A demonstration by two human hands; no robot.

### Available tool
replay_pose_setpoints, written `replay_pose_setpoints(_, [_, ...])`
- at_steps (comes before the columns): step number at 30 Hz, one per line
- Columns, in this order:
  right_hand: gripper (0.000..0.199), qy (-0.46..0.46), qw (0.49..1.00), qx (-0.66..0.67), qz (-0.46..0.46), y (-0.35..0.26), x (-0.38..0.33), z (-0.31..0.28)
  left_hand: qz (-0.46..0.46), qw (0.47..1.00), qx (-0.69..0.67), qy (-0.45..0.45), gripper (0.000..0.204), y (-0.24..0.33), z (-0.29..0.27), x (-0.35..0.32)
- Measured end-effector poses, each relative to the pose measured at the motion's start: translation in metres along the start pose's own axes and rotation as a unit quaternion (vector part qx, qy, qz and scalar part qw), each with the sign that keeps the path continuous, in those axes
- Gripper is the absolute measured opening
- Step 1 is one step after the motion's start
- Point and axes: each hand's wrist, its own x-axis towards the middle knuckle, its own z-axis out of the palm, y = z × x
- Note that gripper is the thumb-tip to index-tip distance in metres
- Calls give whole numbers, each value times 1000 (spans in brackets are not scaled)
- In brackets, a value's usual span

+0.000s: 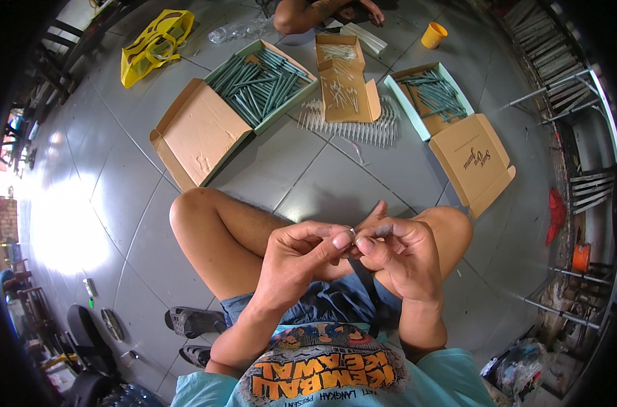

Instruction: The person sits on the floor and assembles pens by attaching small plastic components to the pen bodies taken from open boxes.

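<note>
A small pale piece (pixel 353 231) was pinched between the fingertips of both hands.
It was held right at the grip, equally near the left hand (pixel 300 261) and the right hand (pixel 407 256), each thumb and forefinger closed on it; its long axis could not be told. One piece was counted there. Straight beyond the grip, one small carton (pixel 374 102) was set, with silvery spikes (pixel 388 129) spread around its near end, uncounted; two boxes (pixel 201 132) of green sticks (pixel 257 88) were placed either side.
</note>
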Motion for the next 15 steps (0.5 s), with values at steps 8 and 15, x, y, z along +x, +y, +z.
replay_pose_setpoints(8, [9, 0, 1000, -13, 11, -2, 1, -1, 5, 999, 32, 10, 17, 2, 2, -1])
replay_pose_setpoints(15, [9, 0, 1000, 4, 13, -2, 2, 1, 9, 998, 57, 15, 17, 5, 2, -1])
